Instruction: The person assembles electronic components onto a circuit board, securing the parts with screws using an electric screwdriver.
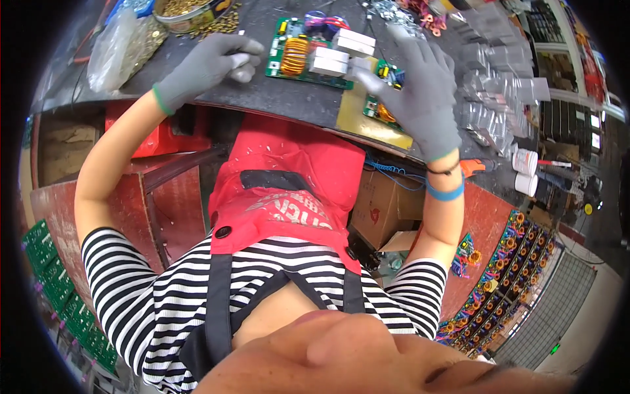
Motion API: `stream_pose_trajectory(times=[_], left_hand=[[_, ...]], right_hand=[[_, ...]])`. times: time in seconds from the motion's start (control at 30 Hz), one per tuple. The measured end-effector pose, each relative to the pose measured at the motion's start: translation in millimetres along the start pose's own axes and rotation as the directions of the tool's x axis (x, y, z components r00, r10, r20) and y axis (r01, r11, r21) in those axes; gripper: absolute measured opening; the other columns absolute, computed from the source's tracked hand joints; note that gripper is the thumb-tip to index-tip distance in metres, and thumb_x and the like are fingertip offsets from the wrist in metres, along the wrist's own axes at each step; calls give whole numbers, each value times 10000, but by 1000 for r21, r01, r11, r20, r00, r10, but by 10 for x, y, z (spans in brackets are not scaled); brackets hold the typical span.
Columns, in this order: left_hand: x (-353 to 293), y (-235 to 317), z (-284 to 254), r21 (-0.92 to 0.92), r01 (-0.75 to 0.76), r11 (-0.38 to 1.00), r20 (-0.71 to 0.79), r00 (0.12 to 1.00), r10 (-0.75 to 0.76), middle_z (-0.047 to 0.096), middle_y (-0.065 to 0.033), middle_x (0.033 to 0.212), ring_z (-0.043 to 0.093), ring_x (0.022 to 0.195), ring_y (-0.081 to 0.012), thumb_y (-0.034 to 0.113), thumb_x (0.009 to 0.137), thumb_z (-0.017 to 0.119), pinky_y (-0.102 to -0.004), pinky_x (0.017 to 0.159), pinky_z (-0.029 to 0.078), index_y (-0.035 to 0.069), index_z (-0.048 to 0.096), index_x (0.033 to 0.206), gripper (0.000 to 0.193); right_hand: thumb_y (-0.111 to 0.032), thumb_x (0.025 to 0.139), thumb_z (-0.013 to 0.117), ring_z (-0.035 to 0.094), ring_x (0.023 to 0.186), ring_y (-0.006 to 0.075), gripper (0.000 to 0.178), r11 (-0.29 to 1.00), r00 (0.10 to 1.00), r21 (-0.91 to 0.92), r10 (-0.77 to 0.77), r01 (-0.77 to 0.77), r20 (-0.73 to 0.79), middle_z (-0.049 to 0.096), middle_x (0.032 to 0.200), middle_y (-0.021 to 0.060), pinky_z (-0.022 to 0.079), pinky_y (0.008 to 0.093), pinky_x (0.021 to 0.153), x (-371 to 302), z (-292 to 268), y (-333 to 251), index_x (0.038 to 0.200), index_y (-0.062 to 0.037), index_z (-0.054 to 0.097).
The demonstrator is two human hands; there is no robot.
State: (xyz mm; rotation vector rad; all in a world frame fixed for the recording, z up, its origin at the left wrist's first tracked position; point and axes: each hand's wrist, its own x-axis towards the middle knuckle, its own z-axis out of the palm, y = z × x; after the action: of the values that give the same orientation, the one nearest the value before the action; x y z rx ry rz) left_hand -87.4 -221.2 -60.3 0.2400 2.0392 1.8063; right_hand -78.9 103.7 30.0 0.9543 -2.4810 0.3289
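Observation:
A green circuit board (pixel 281 70) lies on the dark workbench, bearing a copper-wound coil (pixel 294 55) and white blocks (pixel 329 62). To its left is my left hand (pixel 209 71) in a grey glove. Its fingers are curled in toward the thumb, and whatever they may hold is too small to make out. My right hand (pixel 426 95), also gloved, is spread above a second board (pixel 380 110), hiding part of it. The right thumb reaches toward the first board's right end; whether it touches is unclear. Under the second board sits a brass-coloured plate (pixel 354 115).
At the far left are a clear plastic bag (pixel 113 56) and a tub (pixel 190 18) of small brass parts, some spilled beside it. Clear, box-like pieces (pixel 495 85) crowd the right side, near white jars (pixel 525 172) and an orange-handled tool (pixel 477 167). The bench's front edge (pixel 275 111) runs before me.

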Motion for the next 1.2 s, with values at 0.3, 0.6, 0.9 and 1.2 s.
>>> stream_pose_trajectory(times=[0.3,0.6,0.9,1.2], left_hand=[[165,355,1560,276,52,960,180,978,-105,689,-132,898,669,715,-201,95,858,668,-311,631,542,22,670,1043,198],[453,2,2114,704,-265,659,36,940,340,605,-147,854,612,859,-355,161,860,646,-422,741,494,58,666,935,129],[353,30,2075,475,-139,869,-110,970,216,694,-139,866,680,794,-301,168,870,646,-371,714,534,51,680,1001,179],[342,98,2076,359,-1,933,-126,991,49,714,-79,861,653,643,-72,103,885,670,-225,599,522,-17,659,1110,254]], right_hand=[[-365,691,802,583,1016,298,649,962,769,-245,249,-124,589,612,1039,106,416,418,940,-733,26,250,1226,-105,543],[-303,712,787,572,1050,296,616,972,782,-204,218,-119,584,592,1045,122,412,410,939,-828,-51,356,1222,-79,523],[-298,736,775,568,1063,282,588,974,747,-208,205,-92,632,588,1042,129,398,411,960,-763,19,268,1218,-71,526],[-128,737,717,616,954,279,314,979,833,-204,123,-13,539,638,959,142,442,386,887,-782,48,182,1016,-18,621]])
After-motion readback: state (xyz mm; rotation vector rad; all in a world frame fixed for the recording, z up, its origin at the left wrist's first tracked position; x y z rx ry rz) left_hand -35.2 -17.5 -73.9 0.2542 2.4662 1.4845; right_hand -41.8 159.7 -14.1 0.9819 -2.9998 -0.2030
